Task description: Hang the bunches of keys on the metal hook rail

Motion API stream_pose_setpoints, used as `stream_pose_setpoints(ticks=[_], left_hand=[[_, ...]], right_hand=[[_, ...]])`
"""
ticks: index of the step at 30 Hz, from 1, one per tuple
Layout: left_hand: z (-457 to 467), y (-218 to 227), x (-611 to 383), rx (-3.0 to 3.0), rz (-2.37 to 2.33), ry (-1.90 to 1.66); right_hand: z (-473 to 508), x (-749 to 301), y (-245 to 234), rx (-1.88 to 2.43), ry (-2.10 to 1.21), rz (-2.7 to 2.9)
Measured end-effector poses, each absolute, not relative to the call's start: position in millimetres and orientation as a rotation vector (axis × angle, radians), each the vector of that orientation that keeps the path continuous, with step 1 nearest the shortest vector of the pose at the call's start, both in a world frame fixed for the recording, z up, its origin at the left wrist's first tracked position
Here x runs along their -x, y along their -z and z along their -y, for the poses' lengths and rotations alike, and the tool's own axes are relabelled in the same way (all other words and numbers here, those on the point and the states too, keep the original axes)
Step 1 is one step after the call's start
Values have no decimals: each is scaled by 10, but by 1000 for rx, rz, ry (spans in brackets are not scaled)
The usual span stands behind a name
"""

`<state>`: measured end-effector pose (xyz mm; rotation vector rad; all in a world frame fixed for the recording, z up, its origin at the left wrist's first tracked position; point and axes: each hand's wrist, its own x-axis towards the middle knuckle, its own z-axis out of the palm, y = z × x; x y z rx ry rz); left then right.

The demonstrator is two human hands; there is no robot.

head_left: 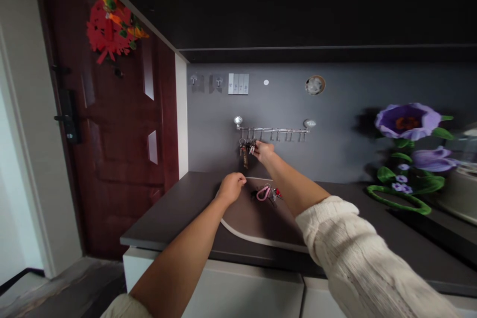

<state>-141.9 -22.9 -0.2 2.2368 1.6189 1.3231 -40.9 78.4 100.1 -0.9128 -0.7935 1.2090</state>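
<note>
A silver hook rail [274, 129] runs along the grey back wall, and keys [244, 151] with tags hang from its left hooks. My right hand [264, 151] is raised to that end, its fingers closed on a small bunch of keys [252, 149] at a hook; the fingertips are partly hidden. Lower down, my left hand [231, 187] hovers over the left edge of a brown mat [253, 226], its fingers curled together with nothing showing in them. On the mat lie more keys [276, 193] with a pink loop strap [264, 193] and a red charm.
A dark shelf [298, 10] overhangs the counter [167, 208]. Purple artificial flowers [408, 121] with green stems stand at the right, beside a pale container [462, 189]. To the left is a dark red door [126, 159]. Small hooks [219, 81] and a switch panel [238, 84] sit above the rail.
</note>
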Motion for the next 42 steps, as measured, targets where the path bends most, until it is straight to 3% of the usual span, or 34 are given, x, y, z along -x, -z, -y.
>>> stream_pose_setpoints(ticks=[26, 35, 42], left_hand=[[281, 43, 1395, -2170, -1468, -1126], [302, 38, 1256, -2053, -1461, -991], [206, 10, 1159, -1994, -1622, -961]], right_hand=[[-159, 6, -652, 975, -1210, 1143], [-3, -176, -176, 995, -1022, 1349], [-72, -292, -2, 1101, -629, 1604]])
